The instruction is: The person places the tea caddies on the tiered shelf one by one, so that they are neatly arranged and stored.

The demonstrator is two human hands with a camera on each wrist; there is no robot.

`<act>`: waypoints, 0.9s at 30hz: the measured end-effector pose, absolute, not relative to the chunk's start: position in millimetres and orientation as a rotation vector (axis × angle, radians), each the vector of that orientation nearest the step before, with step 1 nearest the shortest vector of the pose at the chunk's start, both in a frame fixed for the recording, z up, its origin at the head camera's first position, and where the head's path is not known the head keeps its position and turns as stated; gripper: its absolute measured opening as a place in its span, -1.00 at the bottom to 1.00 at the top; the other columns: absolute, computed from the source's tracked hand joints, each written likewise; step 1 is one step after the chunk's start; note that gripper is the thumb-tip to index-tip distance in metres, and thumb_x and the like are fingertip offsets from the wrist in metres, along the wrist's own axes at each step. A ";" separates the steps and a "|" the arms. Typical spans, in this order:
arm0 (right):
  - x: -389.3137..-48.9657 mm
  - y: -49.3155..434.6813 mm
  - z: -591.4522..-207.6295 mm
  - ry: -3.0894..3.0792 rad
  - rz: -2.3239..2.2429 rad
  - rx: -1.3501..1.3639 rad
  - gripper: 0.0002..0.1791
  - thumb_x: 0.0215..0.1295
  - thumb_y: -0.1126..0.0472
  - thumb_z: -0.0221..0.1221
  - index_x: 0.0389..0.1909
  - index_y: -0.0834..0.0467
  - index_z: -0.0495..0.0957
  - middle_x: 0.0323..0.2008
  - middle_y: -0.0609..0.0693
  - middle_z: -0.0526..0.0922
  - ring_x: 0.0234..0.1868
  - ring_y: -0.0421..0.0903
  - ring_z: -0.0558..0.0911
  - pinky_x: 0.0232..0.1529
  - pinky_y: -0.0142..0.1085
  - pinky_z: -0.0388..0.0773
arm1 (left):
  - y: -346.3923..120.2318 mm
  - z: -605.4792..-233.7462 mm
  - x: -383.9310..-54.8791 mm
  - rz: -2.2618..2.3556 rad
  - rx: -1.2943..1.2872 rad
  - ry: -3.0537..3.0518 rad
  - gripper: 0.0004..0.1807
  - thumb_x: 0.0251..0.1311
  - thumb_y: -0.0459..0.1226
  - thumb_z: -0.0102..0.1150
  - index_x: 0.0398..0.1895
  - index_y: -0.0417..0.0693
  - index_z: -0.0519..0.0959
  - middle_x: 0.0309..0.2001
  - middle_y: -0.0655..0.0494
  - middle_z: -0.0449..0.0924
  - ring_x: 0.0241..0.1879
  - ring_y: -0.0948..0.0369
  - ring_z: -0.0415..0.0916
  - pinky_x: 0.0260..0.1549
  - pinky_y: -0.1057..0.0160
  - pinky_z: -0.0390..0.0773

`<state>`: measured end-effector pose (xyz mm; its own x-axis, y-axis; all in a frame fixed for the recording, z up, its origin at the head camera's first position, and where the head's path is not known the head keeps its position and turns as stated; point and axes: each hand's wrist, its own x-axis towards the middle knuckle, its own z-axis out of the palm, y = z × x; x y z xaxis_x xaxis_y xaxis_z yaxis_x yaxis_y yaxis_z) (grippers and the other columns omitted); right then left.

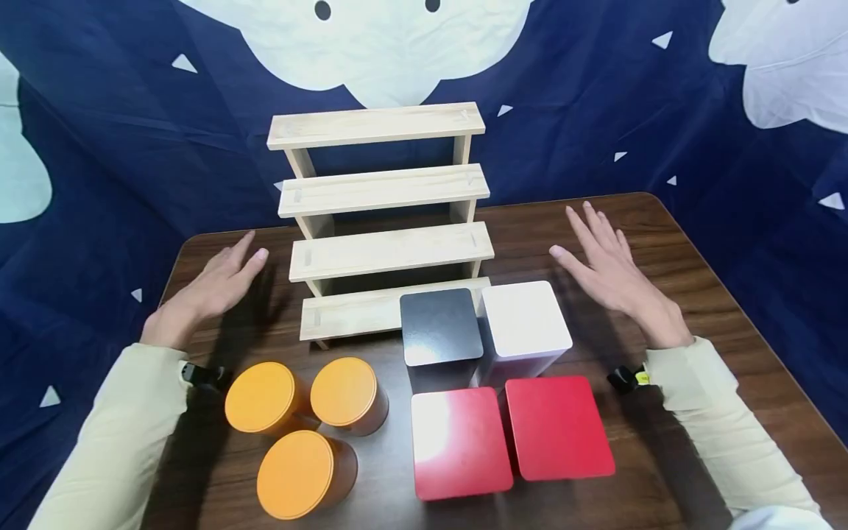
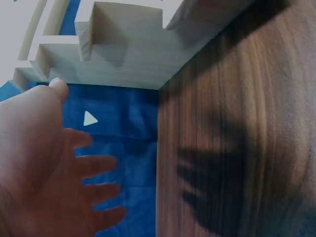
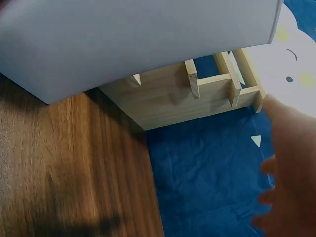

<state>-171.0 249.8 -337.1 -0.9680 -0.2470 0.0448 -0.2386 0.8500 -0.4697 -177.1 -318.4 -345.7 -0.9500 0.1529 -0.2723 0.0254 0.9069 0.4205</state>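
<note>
My left hand (image 1: pixel 215 283) hovers over the table's left side with fingers extended and thumb apart, holding nothing. On the other side my right hand (image 1: pixel 606 269) is spread out above the table, also holding nothing. Between them stands a pale wooden four-step shelf (image 1: pixel 391 250); its side panel (image 2: pixel 128 54) shows in the left wrist view. Close to the right hand is a white box (image 1: pixel 526 320), with a black box (image 1: pixel 440 327) beside it. Two red boxes (image 1: pixel 460 442) sit nearer me. Three orange-lidded round canisters (image 1: pixel 294 475) are grouped at front left.
The brown wood-grain table (image 1: pixel 689 294) has a rounded far right corner. Behind it hangs a dark blue cloth (image 1: pixel 563 147) with white shapes. The black and white boxes stand before the lowest step and hide part of it.
</note>
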 end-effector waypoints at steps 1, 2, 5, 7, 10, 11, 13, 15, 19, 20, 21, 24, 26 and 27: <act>-171.2 249.6 -336.1 2.988 -0.806 -0.433 -0.21 0.41 -0.27 -0.17 0.51 -0.14 -0.26 0.53 -0.05 -0.39 0.52 0.06 -0.34 0.45 0.22 -0.39 | -318.9 -344.4 -176.9 0.638 0.122 2.740 -0.15 0.39 0.24 -0.65 0.49 -0.15 -0.39 0.47 -0.37 -0.37 0.42 -0.36 -0.37 0.35 -0.37 -0.23; -171.2 249.4 -335.0 2.970 -0.849 -0.472 -0.22 0.41 -0.24 -0.12 0.51 -0.15 -0.24 0.53 -0.07 -0.35 0.53 0.04 -0.30 0.47 0.20 -0.32 | -319.2 -343.4 -176.6 0.661 0.120 2.715 -0.15 0.40 0.23 -0.65 0.50 -0.18 -0.35 0.46 -0.40 -0.31 0.41 -0.38 -0.30 0.33 -0.38 -0.16; -170.4 248.4 -331.3 2.914 -0.952 -0.569 -0.25 0.42 -0.15 -0.05 0.51 -0.18 -0.18 0.53 -0.08 -0.21 0.53 -0.01 -0.15 0.46 0.17 -0.11 | -317.4 -344.3 -173.6 0.695 0.147 2.674 -0.16 0.41 0.21 -0.51 0.49 -0.23 -0.16 0.43 -0.41 -0.09 0.38 -0.35 -0.06 0.28 -0.37 0.04; -168.7 247.4 -328.1 2.878 -0.994 -0.610 -0.28 0.43 -0.10 -0.03 0.50 -0.21 -0.14 0.52 -0.07 -0.09 0.51 -0.02 -0.05 0.44 0.16 -0.01 | -314.0 -347.3 -171.0 0.706 0.222 2.668 -0.23 0.44 0.13 -0.36 0.45 -0.28 0.00 0.38 -0.41 0.09 0.32 -0.30 0.11 0.24 -0.32 0.20; -164.5 245.3 -322.0 2.832 -1.036 -0.673 -0.32 0.44 -0.02 -0.01 0.48 -0.23 -0.06 0.47 -0.01 0.11 0.47 0.01 0.10 0.40 0.16 0.09 | -308.3 -353.0 -167.0 0.720 0.333 2.650 -0.36 0.44 0.02 -0.17 0.32 -0.31 0.23 0.24 -0.34 0.35 0.19 -0.18 0.33 0.13 -0.18 0.40; -162.7 244.5 -319.6 2.816 -1.040 -0.689 -0.33 0.44 0.00 0.00 0.48 -0.25 -0.04 0.45 -0.01 0.15 0.45 0.03 0.14 0.38 0.16 0.13 | -306.6 -354.5 -166.0 0.718 0.354 2.632 -0.39 0.43 0.01 -0.15 0.29 -0.30 0.28 0.19 -0.30 0.42 0.14 -0.13 0.39 0.08 -0.12 0.45; -158.4 243.5 -315.2 2.775 -1.058 -0.721 -0.34 0.44 0.04 0.02 0.47 -0.23 -0.01 0.41 0.03 0.25 0.40 0.04 0.24 0.34 0.14 0.22 | -303.5 -356.5 -164.1 0.743 0.378 2.572 -0.42 0.43 0.00 -0.13 0.27 -0.29 0.32 0.13 -0.23 0.50 0.07 -0.04 0.47 0.01 -0.01 0.53; -153.8 242.9 -311.1 2.734 -1.059 -0.751 -0.34 0.43 0.07 0.04 0.46 -0.23 0.02 0.38 0.03 0.30 0.37 0.03 0.30 0.31 0.04 0.32 | -301.5 -357.5 -163.1 0.813 0.387 2.482 -0.42 0.43 -0.03 -0.11 0.28 -0.32 0.30 0.12 -0.22 0.52 0.04 -0.01 0.52 -0.02 0.04 0.59; -144.8 244.3 -307.8 2.612 -1.102 -0.830 -0.30 0.39 0.19 0.09 0.45 -0.20 0.04 0.35 0.02 0.33 0.34 -0.04 0.34 0.24 -0.42 0.39 | -300.1 -358.5 -162.9 1.000 0.382 2.311 -0.44 0.45 -0.12 -0.12 0.30 -0.40 0.21 0.15 -0.33 0.46 0.08 -0.09 0.52 0.01 0.08 0.62; -142.5 244.9 -307.7 2.576 -1.119 -0.856 -0.28 0.37 0.23 0.10 0.46 -0.18 0.04 0.35 0.01 0.33 0.33 -0.05 0.34 0.21 -0.51 0.38 | -300.2 -359.1 -163.2 1.042 0.380 2.278 -0.45 0.45 -0.15 -0.12 0.30 -0.42 0.20 0.15 -0.36 0.45 0.08 -0.11 0.52 0.02 0.09 0.62; -140.2 245.6 -307.6 2.532 -1.145 -0.881 -0.26 0.36 0.26 0.12 0.46 -0.16 0.05 0.35 0.01 0.33 0.33 -0.06 0.34 0.20 -0.57 0.37 | -300.2 -359.8 -163.5 1.082 0.377 2.247 -0.46 0.45 -0.18 -0.13 0.30 -0.44 0.18 0.14 -0.38 0.44 0.08 -0.11 0.52 0.02 0.09 0.62; -133.8 246.7 -307.8 2.430 -1.196 -0.935 -0.21 0.30 0.32 0.17 0.46 -0.12 0.05 0.36 0.04 0.30 0.33 -0.15 0.33 0.20 -0.56 0.40 | -299.7 -363.0 -164.2 1.180 0.333 2.158 -0.46 0.43 -0.25 -0.08 0.30 -0.48 0.15 0.09 -0.37 0.47 0.01 -0.03 0.56 0.00 0.11 0.63; -129.4 247.0 -308.1 2.391 -1.204 -0.950 -0.17 0.25 0.32 0.21 0.46 -0.11 0.05 0.37 0.03 0.28 0.33 -0.23 0.31 0.21 -0.53 0.41 | -298.8 -366.3 -164.1 1.240 0.281 2.087 -0.45 0.40 -0.29 -0.04 0.30 -0.49 0.11 0.03 -0.29 0.52 -0.06 0.08 0.60 -0.02 0.12 0.64; -127.3 246.9 -308.3 2.389 -1.193 -0.954 -0.16 0.23 0.31 0.24 0.46 -0.09 0.06 0.38 0.03 0.27 0.33 -0.27 0.31 0.21 -0.53 0.41 | -297.9 -368.1 -163.9 1.275 0.255 2.047 -0.44 0.38 -0.31 -0.02 0.29 -0.50 0.10 0.00 -0.23 0.54 -0.09 0.12 0.60 -0.02 0.13 0.64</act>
